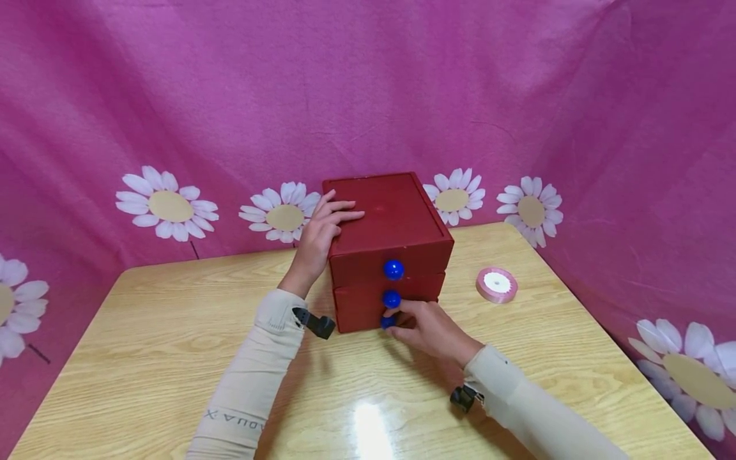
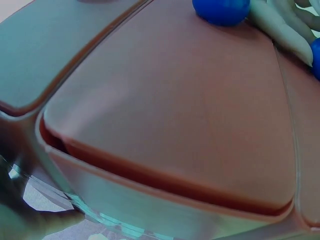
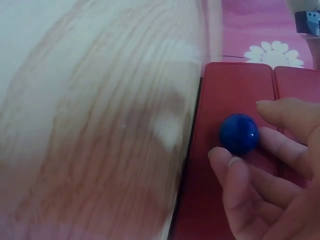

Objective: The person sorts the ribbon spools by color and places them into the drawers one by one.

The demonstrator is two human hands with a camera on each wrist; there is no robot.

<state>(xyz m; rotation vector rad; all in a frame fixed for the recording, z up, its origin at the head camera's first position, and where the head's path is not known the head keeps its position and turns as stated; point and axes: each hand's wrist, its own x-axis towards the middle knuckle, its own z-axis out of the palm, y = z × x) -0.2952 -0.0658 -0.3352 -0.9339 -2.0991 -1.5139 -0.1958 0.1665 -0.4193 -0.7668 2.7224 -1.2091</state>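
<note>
A red drawer box [image 1: 385, 217] with blue ball knobs down its front stands on the wooden table. My left hand [image 1: 322, 239] rests on its top left edge, fingers spread over the lid and palm by the side. My right hand [image 1: 431, 326] is at the front, its fingers curled round the lowest blue knob [image 3: 239, 133]. Just above those fingers is the middle knob [image 1: 391, 298], with the top knob [image 1: 393, 269] higher up. All the drawers look closed from the head view. In the left wrist view, part of the left hand [image 2: 35, 220] shows beside the box.
A pink ribbon roll [image 1: 497, 285] with a white centre lies to the right of the box. The wooden table [image 1: 190, 345] extends around it. Behind and at the sides hangs a pink cloth [image 1: 368, 83] with white daisies.
</note>
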